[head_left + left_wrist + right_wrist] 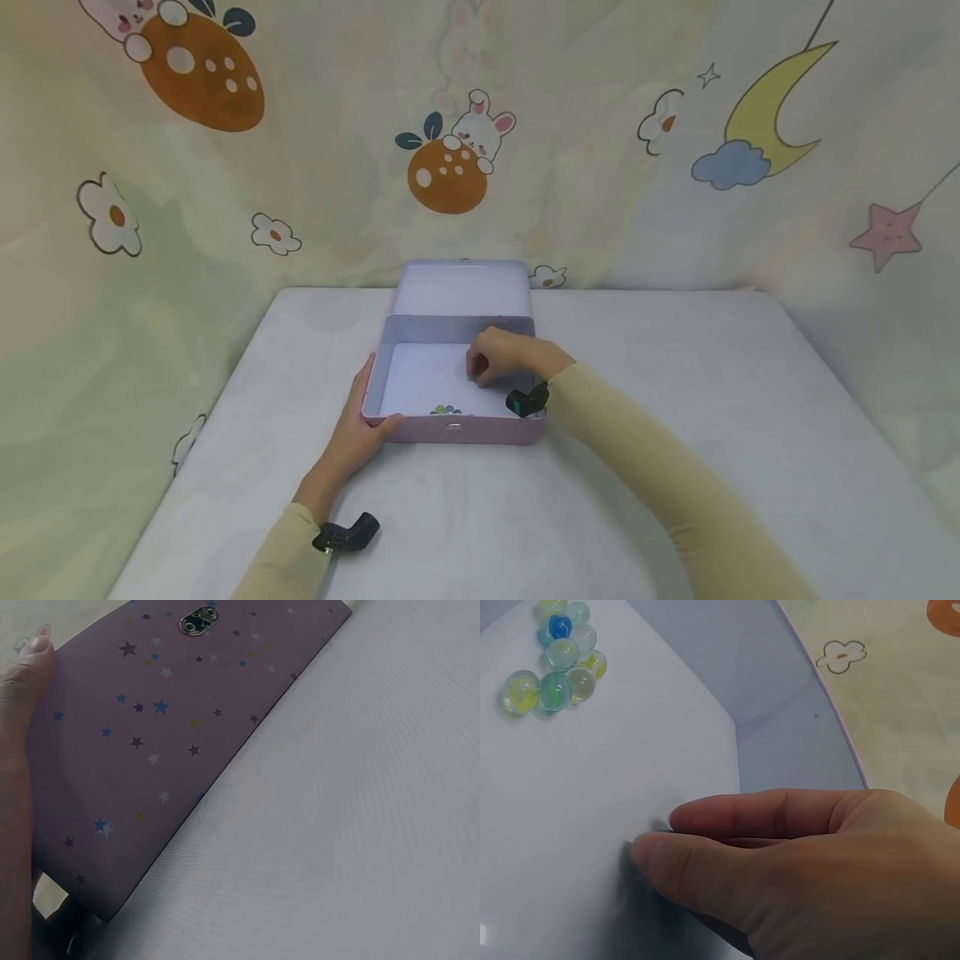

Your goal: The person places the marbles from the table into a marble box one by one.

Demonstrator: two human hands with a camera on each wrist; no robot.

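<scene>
A purple tin box (pixel 480 430) with small printed stars stands on the table, its lid (pixel 462 288) raised at the back. At its front left corner my left hand (pixel 356 433) grips the box, thumb along the front rim and fingers at the side. Inside, my right hand (pixel 498 354) reaches down near the right wall, fingers curled and thumb close to the index finger; in the right wrist view the fingertips (pixel 649 855) are low over the white floor. I cannot tell whether something is between them. Several glass marbles (pixel 555 692), clear, yellow, green and blue, lie clustered by the front wall.
A white cloth covers the table (pixel 675 358) around the box. Behind it hangs a printed curtain (pixel 585 125) with rabbits, flowers and a moon. A metal clasp (pixel 199 621) sits on the box front. Black cameras (pixel 347 533) are strapped to both wrists.
</scene>
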